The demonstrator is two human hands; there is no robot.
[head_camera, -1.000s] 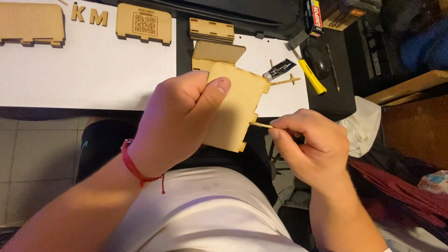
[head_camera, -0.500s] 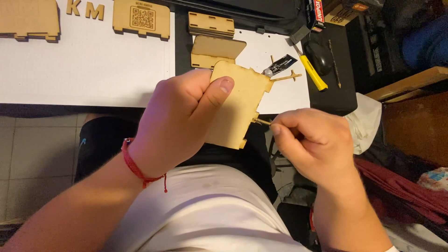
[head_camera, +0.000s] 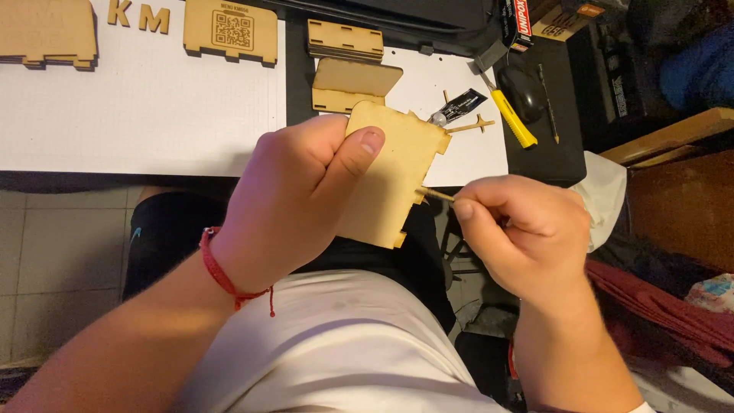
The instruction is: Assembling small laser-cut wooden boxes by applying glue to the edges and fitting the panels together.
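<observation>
Two bare hands are seen at work above the lap, just in front of the bench edge. A flat, pale-brown wooden panel with notched edges (head_camera: pixel 386 180) is clamped in the left hand (head_camera: pixel 294 203), thumb pressed across its upper face and fingers hidden behind — a hold that leaves the notched right edge exposed. A thin wooden stick (head_camera: pixel 434 194) is pinched in the closed fingers of the right hand (head_camera: pixel 527 229), and its tip is laid against that right edge, apparently at a notch; whether it carries anything cannot be told. A red cord bracelet (head_camera: pixel 222 271) is worn on the left wrist. On the white sheet covering the bench (head_camera: pixel 153 107), further cut wooden parts are laid out flat, well apart from the hands: a stack of slotted panels (head_camera: pixel 345 40), a rounded-corner panel (head_camera: pixel 355 82), a square plaque with a dark printed pattern (head_camera: pixel 229 29) and separate wooden letters (head_camera: pixel 139 15). Near the panel's top — within easy reach — a small dark glue tube (head_camera: pixel 459 105), a yellow-handled cutter (head_camera: pixel 511 115) and a small cross-shaped wooden piece (head_camera: pixel 474 125) are kept.
</observation>
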